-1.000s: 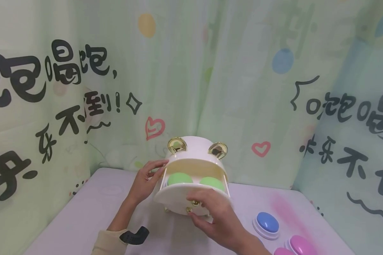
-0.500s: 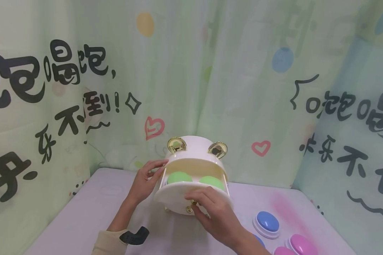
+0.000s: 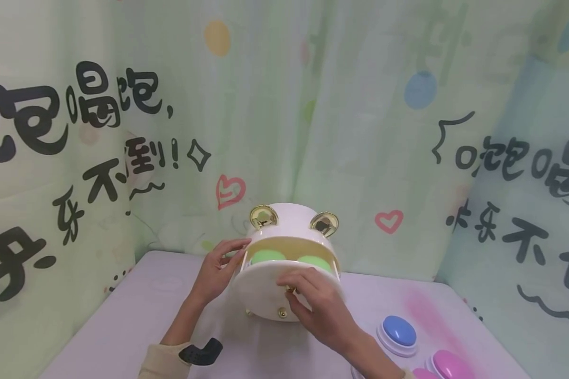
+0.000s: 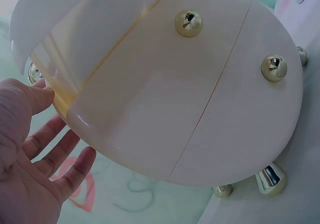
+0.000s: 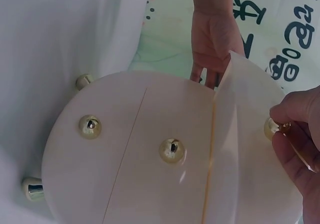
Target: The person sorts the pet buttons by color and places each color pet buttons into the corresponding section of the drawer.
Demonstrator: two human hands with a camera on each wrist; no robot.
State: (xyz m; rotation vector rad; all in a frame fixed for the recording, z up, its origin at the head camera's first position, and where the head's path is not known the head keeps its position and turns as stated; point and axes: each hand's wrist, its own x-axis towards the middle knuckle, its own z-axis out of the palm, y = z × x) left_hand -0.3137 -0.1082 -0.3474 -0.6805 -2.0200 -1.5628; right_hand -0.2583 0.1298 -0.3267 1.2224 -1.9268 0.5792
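A round white drawer box (image 3: 289, 216) with gold ears stands on the table, its top drawer (image 3: 256, 284) partly pulled out. Inside that drawer show two green domes (image 3: 267, 256), their lower parts hidden by its front. My right hand (image 3: 324, 310) pinches the drawer's gold knob (image 5: 270, 128) between thumb and fingers. On the box's left side rests my left hand (image 3: 220, 268), fingertips touching the curved shell and fingers loosely spread. Two lower drawers lie flush, with a middle gold knob (image 5: 172, 150) and a bottom gold knob (image 5: 90, 126).
Right of the box, a blue dome on a white base (image 3: 399, 330) and a pink dome (image 3: 450, 364) sit on the pale table (image 3: 161, 300). More domes are partly cut off or behind my right forearm. A printed curtain (image 3: 284, 116) hangs close behind.
The top drawer has slid inward a little, with my right hand moving along on its knob, and less of the green domes shows. My left hand has stayed at the box's side.
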